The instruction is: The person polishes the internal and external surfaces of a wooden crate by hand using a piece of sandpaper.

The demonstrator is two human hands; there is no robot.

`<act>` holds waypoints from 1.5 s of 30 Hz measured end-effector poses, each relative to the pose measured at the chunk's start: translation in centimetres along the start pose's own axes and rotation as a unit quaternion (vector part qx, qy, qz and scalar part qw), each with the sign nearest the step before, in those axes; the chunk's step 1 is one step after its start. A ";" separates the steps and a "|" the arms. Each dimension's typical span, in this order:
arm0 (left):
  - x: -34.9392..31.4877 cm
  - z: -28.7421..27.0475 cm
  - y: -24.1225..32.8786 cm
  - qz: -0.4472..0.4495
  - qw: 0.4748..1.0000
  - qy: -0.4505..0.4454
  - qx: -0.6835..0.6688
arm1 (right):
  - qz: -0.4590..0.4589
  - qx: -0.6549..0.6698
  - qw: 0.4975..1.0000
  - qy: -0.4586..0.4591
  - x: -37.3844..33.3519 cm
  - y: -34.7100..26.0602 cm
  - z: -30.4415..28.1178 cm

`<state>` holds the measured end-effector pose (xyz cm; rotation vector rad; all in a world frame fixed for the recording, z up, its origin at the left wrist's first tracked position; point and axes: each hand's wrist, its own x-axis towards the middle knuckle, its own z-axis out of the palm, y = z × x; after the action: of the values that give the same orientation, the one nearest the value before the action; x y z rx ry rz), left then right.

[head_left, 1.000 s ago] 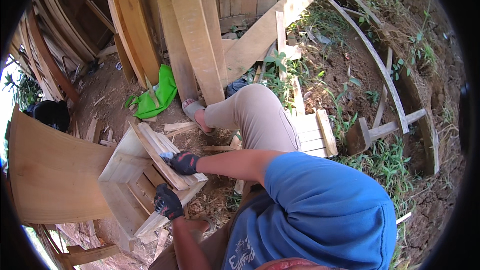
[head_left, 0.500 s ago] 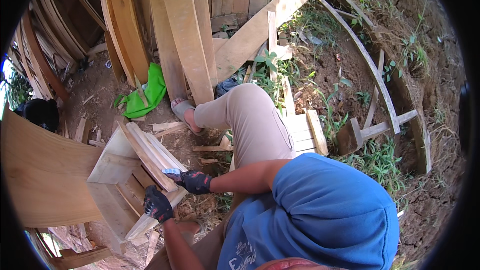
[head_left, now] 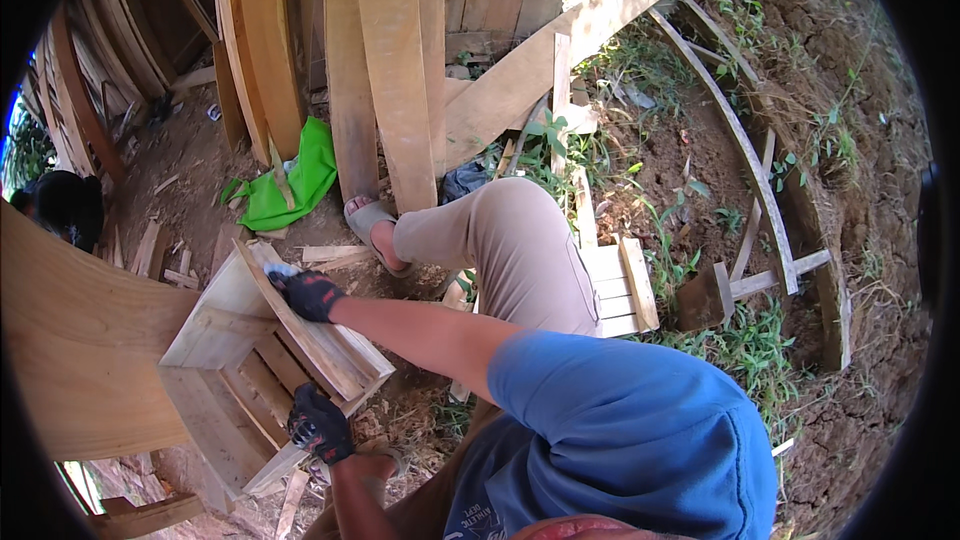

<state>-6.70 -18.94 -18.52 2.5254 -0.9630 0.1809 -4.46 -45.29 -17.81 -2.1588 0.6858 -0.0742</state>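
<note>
An open wooden box [head_left: 197,387] with slats inside stands tilted in front of me, and a narrow board [head_left: 290,312] runs along its upper side. My right hand [head_left: 308,294], in a black glove with red marks, rests near that board's far end. Its fingers are closed over a small light blue and white pad [head_left: 279,269], mostly hidden beneath them. My left hand [head_left: 320,424], gloved alike, is curled over the near edge of the box.
A large curved wooden panel [head_left: 85,340] lies left of the box. Long planks [head_left: 395,70] lean at the back. A bright green bag [head_left: 300,183] sits on the ground near my foot. Wood scraps [head_left: 335,255] are scattered about, and a slatted wooden piece [head_left: 620,290] lies right of my knee.
My right hand has slid with the pad from the board's near end toward its far end, stretching the arm out. My left hand stays at the box's near edge.
</note>
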 end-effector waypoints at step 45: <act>0.0 -0.1 -0.3 0.031 0.998 0.046 0.014 | 0.005 -0.078 0.996 0.052 8.8 -1.1 -0.1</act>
<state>-6.52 -18.71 -18.58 2.4902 -1.0098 0.3302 3.46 -49.20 -18.50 -2.3136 0.7840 -0.1315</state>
